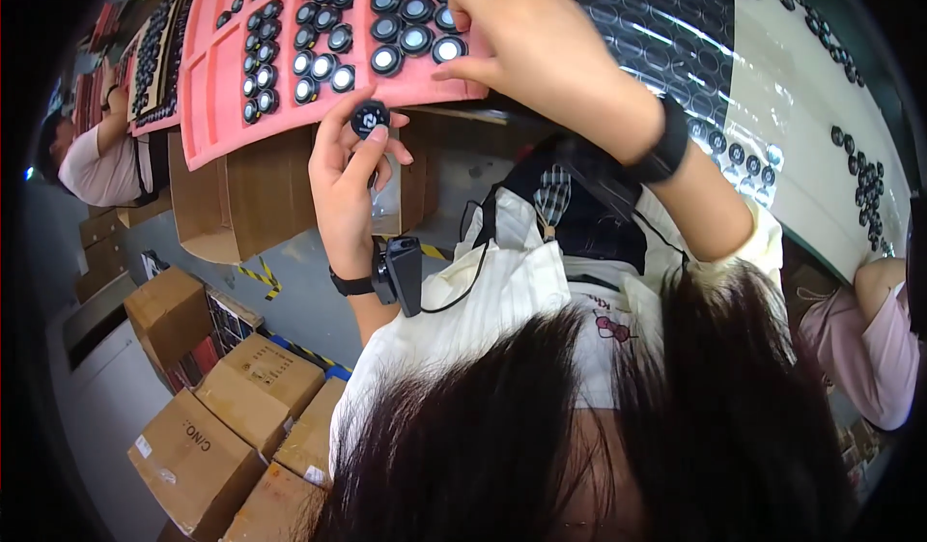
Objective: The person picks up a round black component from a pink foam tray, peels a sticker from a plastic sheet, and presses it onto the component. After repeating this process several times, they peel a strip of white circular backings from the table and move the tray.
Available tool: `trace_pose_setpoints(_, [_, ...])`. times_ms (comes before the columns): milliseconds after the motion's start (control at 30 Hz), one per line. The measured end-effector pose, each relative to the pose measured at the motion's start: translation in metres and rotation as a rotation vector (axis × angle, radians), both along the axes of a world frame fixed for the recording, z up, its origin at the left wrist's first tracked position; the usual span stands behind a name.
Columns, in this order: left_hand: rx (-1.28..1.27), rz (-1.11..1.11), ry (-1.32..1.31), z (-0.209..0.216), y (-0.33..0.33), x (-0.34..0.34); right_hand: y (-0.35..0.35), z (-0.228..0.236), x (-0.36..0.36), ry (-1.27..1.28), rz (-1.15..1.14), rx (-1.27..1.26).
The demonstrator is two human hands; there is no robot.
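Note:
My left hand (pixel 348 160) pinches a round black cap (pixel 370 117) with a pale emblem between thumb and fingers, just off the near edge of the pink tray (pixel 227 136). Over the tray's near right corner reaches my right hand (pixel 531 40), slightly blurred. Its thumb and curled fingers stand apart beside a round black part with a white centre (pixel 449 50), and I see nothing held in them. Several similar parts (pixel 415 39) sit in groups in the tray's compartments.
Right of the tray lies a sheet of dark round stickers (pixel 657 44) and a pale work surface (pixel 801 88) with scattered black parts (pixel 869 189). An open carton (pixel 246 194) stands under the tray. Cardboard boxes (pixel 198 460) fill the lower left. Other people sit at both sides.

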State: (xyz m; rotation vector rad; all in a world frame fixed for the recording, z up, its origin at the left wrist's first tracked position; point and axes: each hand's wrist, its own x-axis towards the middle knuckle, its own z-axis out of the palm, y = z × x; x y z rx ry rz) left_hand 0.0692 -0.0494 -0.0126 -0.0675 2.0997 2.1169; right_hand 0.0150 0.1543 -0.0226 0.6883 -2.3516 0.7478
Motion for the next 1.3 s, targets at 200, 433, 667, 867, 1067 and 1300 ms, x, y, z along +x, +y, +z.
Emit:
trace_pose_setpoints(200, [-0.341,0.105,0.195,0.003,-0.002,-0.010,-0.015,-0.023,-0.023,0.001,0.017,0.146])
trace_pose_setpoints(433, [-0.922,-0.068,0.919,-0.015,0.008,-0.049,-0.010,-0.017,-0.035,-0.152,0.035,0.172])
trace_pose_setpoints(667, [-0.840,-0.143,0.973,-0.024,0.008,-0.056,0.016,-0.006,-0.041,-0.305,0.197,0.003])
trace_pose_setpoints(867, [-0.757,-0.192,0.904,-0.019,0.008,-0.052,0.020,-0.026,-0.056,-0.078,0.110,-0.066])
trace_pose_setpoints(1067, [-0.712,-0.146,0.808,-0.017,0.022,-0.044,0.011,-0.021,-0.071,-0.101,0.155,0.017])
trace_pose_setpoints(1300, [-0.717,-0.152,0.819,-0.019,0.022,-0.056,0.005,-0.026,-0.083,0.002,0.146,0.147])
